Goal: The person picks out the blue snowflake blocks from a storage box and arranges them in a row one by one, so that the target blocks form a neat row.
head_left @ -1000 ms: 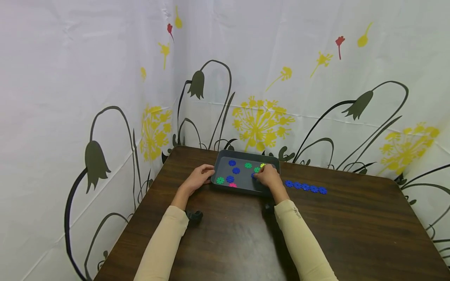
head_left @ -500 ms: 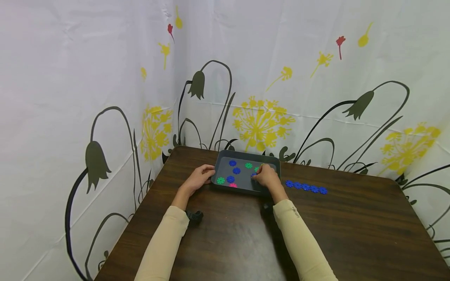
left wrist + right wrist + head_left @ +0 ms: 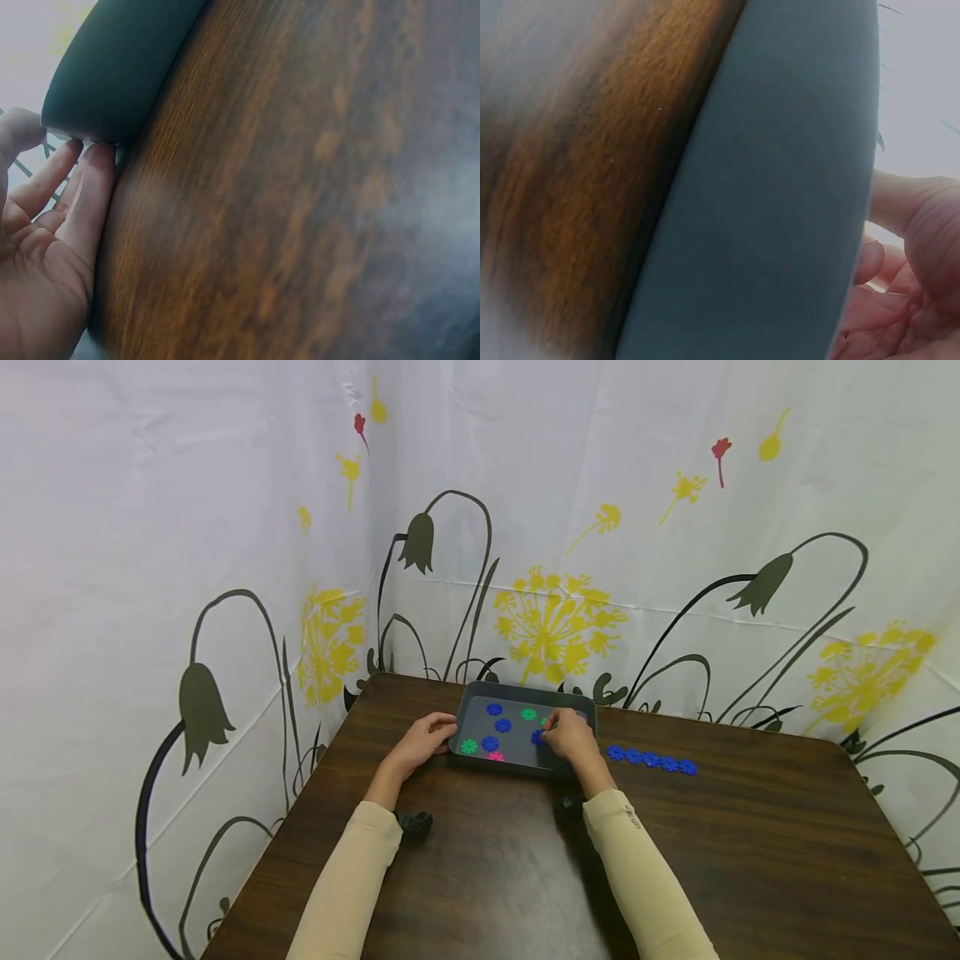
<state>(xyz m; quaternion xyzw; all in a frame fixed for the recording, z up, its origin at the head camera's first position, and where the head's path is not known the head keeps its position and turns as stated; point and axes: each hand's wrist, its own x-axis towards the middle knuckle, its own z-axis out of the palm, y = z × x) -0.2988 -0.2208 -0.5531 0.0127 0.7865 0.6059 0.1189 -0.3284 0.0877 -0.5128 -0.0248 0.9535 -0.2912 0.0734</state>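
A dark grey tray stands near the table's back edge, with several flower-shaped discs lying in it. At the tray's left end my left hand touches the outer wall with fairly straight fingertips; the left wrist view has its thumb near the rim. My right hand reaches over the tray's front wall, its fingers curled at a blue disc, which it seems to pinch. Part of that disc is hidden behind the fingertips. In the right wrist view the tray wall covers the fingertips.
Several blue discs form a row on the brown wooden table, right of the tray. Other blue discs, green discs and a pink disc lie in the tray. A flower-printed curtain hangs behind the table.
My right hand has shifted very slightly left inside the tray, along with the blue disc at its fingertips. A yellow disc seen earlier is now hidden behind it. The left hand stays put.
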